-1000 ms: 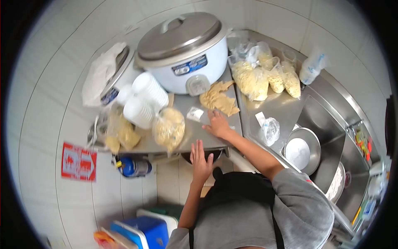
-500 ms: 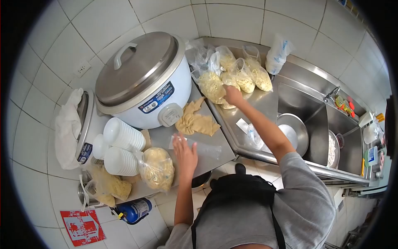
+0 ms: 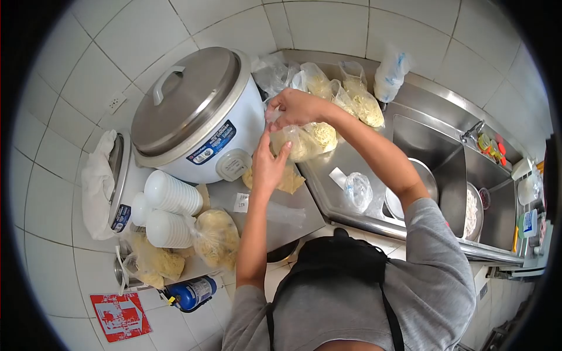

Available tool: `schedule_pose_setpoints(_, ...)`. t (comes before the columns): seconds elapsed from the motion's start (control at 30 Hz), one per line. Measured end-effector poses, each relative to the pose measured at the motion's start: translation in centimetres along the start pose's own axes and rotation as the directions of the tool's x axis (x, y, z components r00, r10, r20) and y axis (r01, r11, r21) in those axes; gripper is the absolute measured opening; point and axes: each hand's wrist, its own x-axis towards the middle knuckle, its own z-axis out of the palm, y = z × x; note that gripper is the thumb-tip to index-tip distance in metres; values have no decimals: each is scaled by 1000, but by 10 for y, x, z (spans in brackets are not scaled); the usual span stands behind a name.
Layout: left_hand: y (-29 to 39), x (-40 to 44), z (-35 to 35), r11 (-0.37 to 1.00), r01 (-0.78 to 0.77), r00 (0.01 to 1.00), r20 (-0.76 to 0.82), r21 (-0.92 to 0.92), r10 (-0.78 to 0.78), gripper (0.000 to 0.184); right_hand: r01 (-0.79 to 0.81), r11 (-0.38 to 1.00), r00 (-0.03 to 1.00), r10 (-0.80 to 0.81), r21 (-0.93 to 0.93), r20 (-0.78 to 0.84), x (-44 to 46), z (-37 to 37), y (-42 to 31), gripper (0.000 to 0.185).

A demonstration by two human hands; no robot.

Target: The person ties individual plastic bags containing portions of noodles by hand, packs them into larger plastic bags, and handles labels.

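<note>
Closest to us are our black apron (image 3: 325,272) and grey sleeves, with both forearms reaching out over the steel counter (image 3: 234,190). Near its front edge sit a tied bag of noodles (image 3: 215,237), stacked white cups (image 3: 170,228) beside it, and a flat clear plastic bag (image 3: 287,215) next to a small white label (image 3: 241,202). A tan cloth (image 3: 290,180) lies farther in, partly hidden by our left wrist. Our left hand (image 3: 269,167) is up against the near side of a clear noodle bag (image 3: 298,145), thumb spread from the fingers; we cannot tell whether it grips. Our right hand (image 3: 297,108) comes over from the other side, fingers bent in and pinching the plastic at the bag's top. This bag is by the join of the two counters, just right of the big rice cooker (image 3: 193,111); we cannot tell whether its base touches the steel. Beyond, more noodle bags (image 3: 364,104) stand near the back ledge, with a white plastic bundle (image 3: 392,73) upright just right of them, before the tiled wall (image 3: 328,29).
</note>
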Motion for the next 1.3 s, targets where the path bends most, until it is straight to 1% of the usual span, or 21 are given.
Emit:
schedule_pose_setpoints(0.03, -7, -4, 3, 997, -2, 1000, -8, -75, 1, 49, 79, 992, 996, -82, -96, -24, -4, 7, -1, 34)
schedule_pose_setpoints(0.13, -35, -11, 12, 971, 90, 995, -16, -222, -96, 35, 18, 998, 999, -20, 61, 27, -9, 35, 6, 39)
schedule_pose_setpoints(0.17, -41, -14, 14, 956, 139, 989, -9, -259, -146, 32, -23, 997, 999, 21, 75, 27, -11, 42, 13, 50)
schedule_pose_setpoints(0.27, -48, -29, 10, 953, 192, 974, -71, -234, -214, 26, 11, 975, 999, 0, 221, -51, -43, 62, 27, 63)
schedule_pose_setpoints(0.3, -47, -31, 10, 942, 195, 971, -80, -272, -224, 26, 106, 983, 994, -99, 149, -55, -56, 79, 47, 71)
schedule_pose_setpoints(0.37, -35, -39, 6, 914, 212, 963, -88, -345, -257, 26, 9, 979, 998, 4, 203, -62, -90, 79, 40, 71)
schedule_pose_setpoints(0.43, -24, -41, -5, 920, 261, 954, -68, -292, -293, 27, -163, 914, 926, 272, 372, -263, -125, 69, 51, 80)
schedule_pose_setpoints(0.47, -23, -42, -8, 920, 287, 948, -59, -267, -313, 27, -314, 940, 868, 341, 133, -361, -149, 68, 66, 74)
schedule_pose_setpoints(0.5, -27, -43, -9, 923, 271, 951, -68, -274, -300, 27, -467, 879, 801, 372, -100, -470, -175, 71, 88, 69)
schedule_pose_setpoints(0.57, -37, -45, -6, 925, 239, 957, -89, -295, -276, 27, -622, 774, 769, 577, -116, -276, -226, 102, 150, 51)
schedule_pose_setpoints(0.67, -34, -46, -3, 935, 205, 965, -98, -291, -242, 27, -661, 749, 728, 657, 55, -196, -246, 106, 147, 42)
schedule_pose_setpoints(0.77, -26, -45, -8, 929, 237, 963, -60, -283, -264, 26, -528, 846, 796, 522, 68, -305, -235, 103, 142, 34)
schedule_pose_setpoints(0.87, -38, -40, 0, 950, 160, 981, -60, -269, -182, 24, -431, 730, 800, 581, 530, -149, -208, 72, 72, 28)
schedule_pose_setpoints(0.93, -36, -44, 5, 946, 155, 988, 22, -286, -155, 20, -142, 716, 784, 503, 683, -364, -177, 50, 23, 24)
schedule_pose_setpoints(1.0, -27, -59, 8, 949, 169, 982, 131, -266, -138, 18, -46, 849, 705, 400, 526, -585, -140, 29, 3, 26)
schedule_pose_setpoints(1.07, -11, -79, 3, 955, 246, 953, 220, -164, -208, 19, -21, 930, 637, 295, 366, -712, -88, 35, 28, 25)
schedule_pose_setpoints(1.1, -6, -88, -1, 955, 276, 935, 262, -108, -241, 20, -78, 958, 708, 248, 276, -661, -60, 48, 55, 27)
schedule_pose_setpoints(1.13, -7, -96, -2, 950, 264, 952, 200, -167, -230, 20, -128, 975, 774, 211, 180, -596, -38, 66, 76, 29)
schedule_pose_setpoints(1.17, -12, -103, -3, 942, 248, 966, 137, -228, -221, 20, -278, 934, 878, 341, 223, -336, -21, 84, 80, 34)
schedule_pose_setpoints(1.2, -15, -106, -5, 930, 228, 974, 72, -289, -216, 20, -428, 877, 893, 447, 220, -44, -12, 93, 81, 39)
schedule_pose_setpoints(1.3, -23, -101, -23, 935, 186, 974, -67, -302, -215, 18, -127, 954, 944, 200, 273, -261, -38, 96, 54, 50)
